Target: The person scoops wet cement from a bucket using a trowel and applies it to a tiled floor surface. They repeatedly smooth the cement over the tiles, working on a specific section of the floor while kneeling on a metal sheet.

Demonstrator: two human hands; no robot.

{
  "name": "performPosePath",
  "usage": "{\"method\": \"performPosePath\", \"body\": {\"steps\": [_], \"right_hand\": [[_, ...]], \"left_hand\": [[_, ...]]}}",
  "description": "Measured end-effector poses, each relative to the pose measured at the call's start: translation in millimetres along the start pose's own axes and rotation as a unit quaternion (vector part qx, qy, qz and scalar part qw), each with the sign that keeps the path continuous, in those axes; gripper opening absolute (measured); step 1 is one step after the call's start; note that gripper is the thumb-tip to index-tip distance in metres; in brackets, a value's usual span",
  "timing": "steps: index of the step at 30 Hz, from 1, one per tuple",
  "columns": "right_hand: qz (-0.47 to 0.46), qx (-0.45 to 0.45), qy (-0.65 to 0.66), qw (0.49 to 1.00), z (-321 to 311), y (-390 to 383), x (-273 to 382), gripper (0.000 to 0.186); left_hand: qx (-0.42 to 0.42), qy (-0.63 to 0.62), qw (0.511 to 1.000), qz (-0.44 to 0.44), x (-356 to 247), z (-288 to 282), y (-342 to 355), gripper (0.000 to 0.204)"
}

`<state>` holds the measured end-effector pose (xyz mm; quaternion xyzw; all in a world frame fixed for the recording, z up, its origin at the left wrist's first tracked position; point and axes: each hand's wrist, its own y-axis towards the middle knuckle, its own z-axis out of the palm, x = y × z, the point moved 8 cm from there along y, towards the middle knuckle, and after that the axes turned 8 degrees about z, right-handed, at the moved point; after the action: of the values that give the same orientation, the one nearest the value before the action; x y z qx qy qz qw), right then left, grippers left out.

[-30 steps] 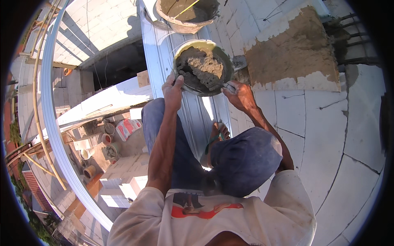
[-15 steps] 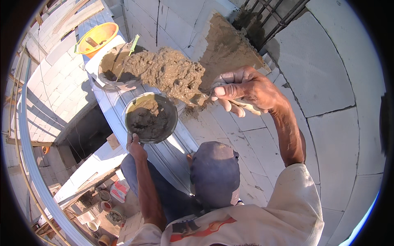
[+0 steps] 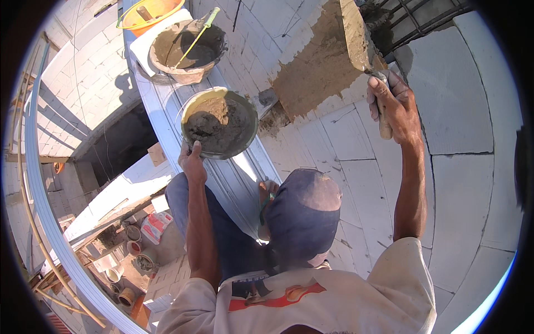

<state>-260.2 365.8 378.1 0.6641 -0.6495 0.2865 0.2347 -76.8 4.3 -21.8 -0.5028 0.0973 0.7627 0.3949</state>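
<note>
My left hand [image 3: 193,162] is closed on the near rim of a round bucket [image 3: 249,142], which holds grey mortar [image 3: 219,125]. The bucket sits over metal planks. Raised to the right, my right hand [image 3: 399,106] is wrapped round the wooden handle of a trowel [image 3: 356,36]. Its mortar-smeared blade points up, tilted on edge, beside a patch of wet mortar [image 3: 314,80] on the block wall. Whether the blade touches the wall I cannot tell. Behind the bucket stands a larger tub [image 3: 192,75] with mortar inside and a green-handled tool [image 3: 201,34] leaning in it.
An orange bowl [image 3: 125,21] is at the far end of the metal planks [image 3: 167,119]. Steel bars [image 3: 423,19] stick out beside the plastered patch. White block wall [image 3: 459,94] rises on the right. Lower left, several buckets [image 3: 133,247] and a bag [image 3: 158,227] lie far below.
The trowel has swung from over the bucket to up right by the wall. The large heap of mortar on it no longer shows. My left hand still holds the bucket.
</note>
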Motion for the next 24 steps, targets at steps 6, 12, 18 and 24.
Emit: {"method": "performPosePath", "body": {"steps": [6,12,18,24], "right_hand": [[-0.245,0.068,-0.3,0.92,167.9,-10.7,-61.3,0.027],[-0.356,0.051,-0.474,0.804,272.8,37.5,-61.1,0.013],[-0.529,0.075,-0.458,0.711,329.5,24.4,-21.7,0.009],[-0.535,0.118,-0.412,0.728,304.9,-22.1,-21.6,0.015]], "left_hand": [[0.058,0.082,0.993,0.057,0.7,18.8,3.8,0.048],[0.12,0.279,0.943,0.134,-23.1,40.1,-9.1,0.054],[0.162,0.283,0.936,0.132,-44.0,65.6,-19.4,0.049],[0.135,0.247,0.949,0.142,-35.3,50.6,-10.7,0.049]]}}
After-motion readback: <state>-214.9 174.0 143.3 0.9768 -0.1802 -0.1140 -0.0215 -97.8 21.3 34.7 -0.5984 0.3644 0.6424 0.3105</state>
